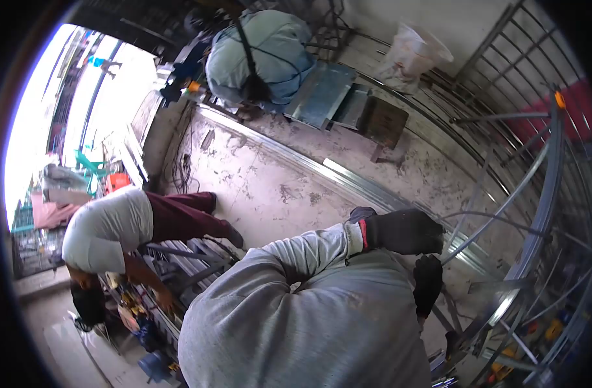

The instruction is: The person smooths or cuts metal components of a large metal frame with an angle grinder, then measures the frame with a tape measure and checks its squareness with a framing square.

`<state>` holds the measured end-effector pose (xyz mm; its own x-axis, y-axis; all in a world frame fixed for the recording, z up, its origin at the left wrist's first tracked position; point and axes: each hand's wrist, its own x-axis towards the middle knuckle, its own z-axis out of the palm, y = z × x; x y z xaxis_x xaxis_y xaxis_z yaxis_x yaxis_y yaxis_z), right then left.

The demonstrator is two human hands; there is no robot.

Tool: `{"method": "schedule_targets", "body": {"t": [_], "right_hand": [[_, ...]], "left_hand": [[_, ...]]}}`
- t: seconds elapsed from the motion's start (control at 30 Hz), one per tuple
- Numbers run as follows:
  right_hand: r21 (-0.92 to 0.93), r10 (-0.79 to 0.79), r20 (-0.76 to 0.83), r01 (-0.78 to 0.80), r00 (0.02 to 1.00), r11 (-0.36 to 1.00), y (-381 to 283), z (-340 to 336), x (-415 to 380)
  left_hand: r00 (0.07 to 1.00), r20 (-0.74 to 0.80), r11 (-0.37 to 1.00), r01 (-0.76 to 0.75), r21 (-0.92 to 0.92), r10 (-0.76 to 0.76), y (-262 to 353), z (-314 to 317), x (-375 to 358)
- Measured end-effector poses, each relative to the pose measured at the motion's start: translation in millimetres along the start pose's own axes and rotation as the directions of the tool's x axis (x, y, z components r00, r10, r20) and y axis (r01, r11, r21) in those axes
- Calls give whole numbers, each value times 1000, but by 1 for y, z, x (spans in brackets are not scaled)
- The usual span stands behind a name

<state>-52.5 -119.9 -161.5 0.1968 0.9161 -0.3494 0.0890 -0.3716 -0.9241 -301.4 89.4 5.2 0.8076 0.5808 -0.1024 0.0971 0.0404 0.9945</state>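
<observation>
Here, L arm (296, 255) bent, L hand (405, 231) nr R hand (428, 283), by rod (493, 215); can't tell either grip

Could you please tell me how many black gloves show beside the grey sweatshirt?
2: the upper glove, with red at its cuff, beyond the grey sleeve, and the lower glove, below it in the picture. Others may be hidden.

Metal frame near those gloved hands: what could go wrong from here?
The gloved hands are close to the metal frame, so they might get pinched if it shifts.
Long metal strips lie across the floor and could trip someone.
The person in a white shirt is bending close by; stepping back might bump them.
</observation>
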Motion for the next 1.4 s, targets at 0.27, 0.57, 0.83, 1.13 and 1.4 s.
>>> {"method": "schedule_targets", "body": {"t": [0.27, 0.57, 0.83, 1.13, 1.4], "right_hand": [[331, 36, 182, -96, 983, 939, -27, 58, 46], [268, 317, 195, -361, 928, 893, -18, 98, 50], [69, 411, 162, -426, 897, 902, 0, 124, 55], [-94, 496, 404, -504, 769, 859, -72, 312, 155], [-308, 319, 548, -167, 773, 936, -148, 463, 161]], "left_hand": [[904, -390, 947, 260, 187, -172, -19, 11, -119], [788, -507, 927, 372, -60, -349, -1, -3, -186], [814, -560, 961, 254, 111, -151, -38, -70, -240], [547, -769, 933, 309, -182, -331, -51, -184, -387], [368, -860, 933, 205, -296, -353, -73, -192, -442]]}}
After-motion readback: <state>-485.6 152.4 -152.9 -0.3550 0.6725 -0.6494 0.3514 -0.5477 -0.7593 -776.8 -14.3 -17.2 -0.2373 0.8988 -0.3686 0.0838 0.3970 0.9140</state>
